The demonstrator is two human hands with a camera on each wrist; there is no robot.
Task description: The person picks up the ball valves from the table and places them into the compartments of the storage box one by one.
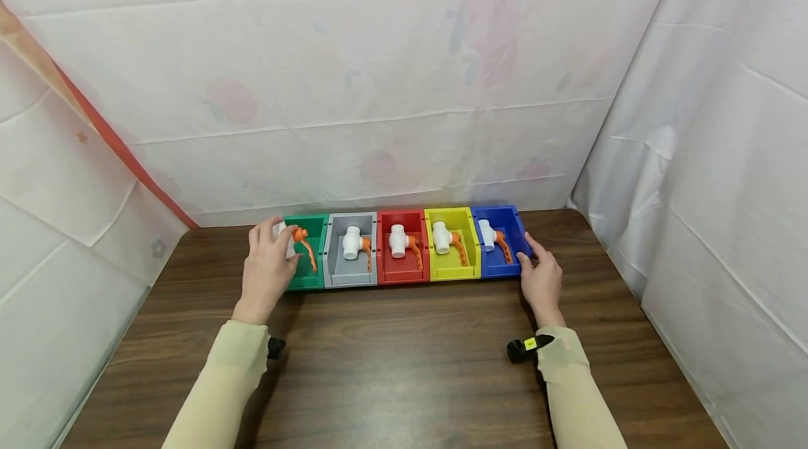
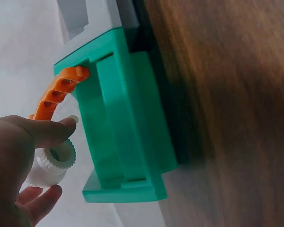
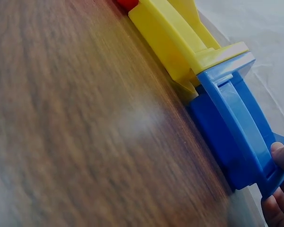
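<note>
My left hand (image 1: 268, 270) pinches a white ball valve (image 2: 48, 170) with an orange lever handle (image 2: 57, 94) between thumb and fingers. The valve is at the green bin (image 1: 306, 283), its lever reaching over the bin's inside; whether it touches the floor I cannot tell. At the row's other end, my right hand (image 1: 541, 282) grips the right side wall of the blue bin (image 3: 241, 137), thumb on the inside and fingers outside. A similar ball valve (image 1: 487, 235) lies in the blue bin, near that hand.
Between them stand a grey bin (image 1: 350, 279), a red bin (image 1: 402, 273) and a yellow bin (image 1: 454, 272), joined in one row, each holding one white valve with an orange lever. The row stands at the back of the wooden table (image 1: 404, 365), before a white curtain (image 1: 404, 84).
</note>
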